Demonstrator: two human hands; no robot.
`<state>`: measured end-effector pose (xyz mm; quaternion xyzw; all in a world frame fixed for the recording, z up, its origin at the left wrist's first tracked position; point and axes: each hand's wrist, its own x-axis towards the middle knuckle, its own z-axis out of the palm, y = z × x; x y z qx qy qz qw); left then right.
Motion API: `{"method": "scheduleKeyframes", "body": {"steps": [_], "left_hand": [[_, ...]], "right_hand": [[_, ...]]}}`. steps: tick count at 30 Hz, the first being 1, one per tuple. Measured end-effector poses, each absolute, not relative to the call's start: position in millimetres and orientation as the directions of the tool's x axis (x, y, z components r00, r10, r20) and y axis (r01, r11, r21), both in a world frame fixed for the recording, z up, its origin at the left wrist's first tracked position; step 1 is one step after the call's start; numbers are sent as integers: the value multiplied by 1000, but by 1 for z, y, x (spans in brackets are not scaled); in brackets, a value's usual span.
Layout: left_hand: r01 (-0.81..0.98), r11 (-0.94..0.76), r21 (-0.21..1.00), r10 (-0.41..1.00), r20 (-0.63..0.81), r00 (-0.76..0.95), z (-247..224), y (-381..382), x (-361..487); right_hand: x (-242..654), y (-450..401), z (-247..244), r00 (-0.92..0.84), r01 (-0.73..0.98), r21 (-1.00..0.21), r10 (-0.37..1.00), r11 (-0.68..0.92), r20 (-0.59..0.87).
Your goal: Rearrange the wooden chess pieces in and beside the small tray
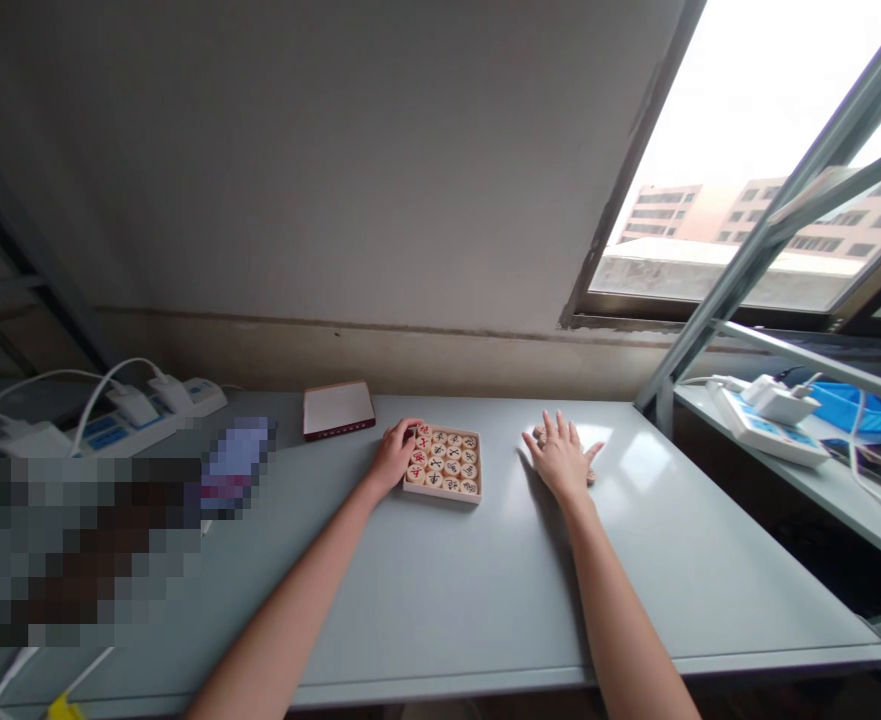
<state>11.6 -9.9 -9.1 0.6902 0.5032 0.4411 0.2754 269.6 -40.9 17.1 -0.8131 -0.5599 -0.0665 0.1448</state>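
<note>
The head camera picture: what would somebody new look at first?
Probably the shallow box in the middle of the desk, with neat rows of round pieces marked in red or black. The left hand's grip is at its left side, and the right hand's grip is spread over other pieces to the right. The bright window at the upper right would catch the eye too.

2 hands (393,455) (560,458), 1 box (440,493), 1 lid (339,408)

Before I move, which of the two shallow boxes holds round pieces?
The pale-walled box by the left hand: its round pieces lie in rows, whereas the dark red box, farther back and left, shows a white inside.
</note>
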Motion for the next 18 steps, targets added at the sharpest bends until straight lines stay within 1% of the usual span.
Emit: {"method": "scheduleKeyframes", "body": {"steps": [2, 4, 6, 8, 11, 14, 18], "left_hand": [[418, -336, 844, 940, 327, 94, -10, -8, 12], [380, -329, 865, 943, 319, 89, -11, -6, 12], [349, -325, 879, 945, 315, 88, -12, -4, 12], [325, -322, 889, 946, 311, 88, -11, -3, 11], [299, -326, 897, 945, 310, 102, -10, -2, 10], [290, -333, 897, 943, 311, 119, -10, -1, 9], [275, -326, 904, 945, 310, 102, -11, -1, 9]], "right_hand": [[263, -41, 19, 293, 954, -181, 867, -238, 404], [252, -40, 23, 166, 980, -181, 860, -87, 483], [237, -38, 28, -7, 981, -166, 878, 98, 478], [217, -35, 31, -193, 947, -157, 885, 281, 425], [186, -29, 33, -410, 864, -151, 844, 481, 347], [165, -26, 32, -495, 819, -128, 802, 559, 334], [158, -27, 30, -468, 827, -124, 795, 548, 386]]}}
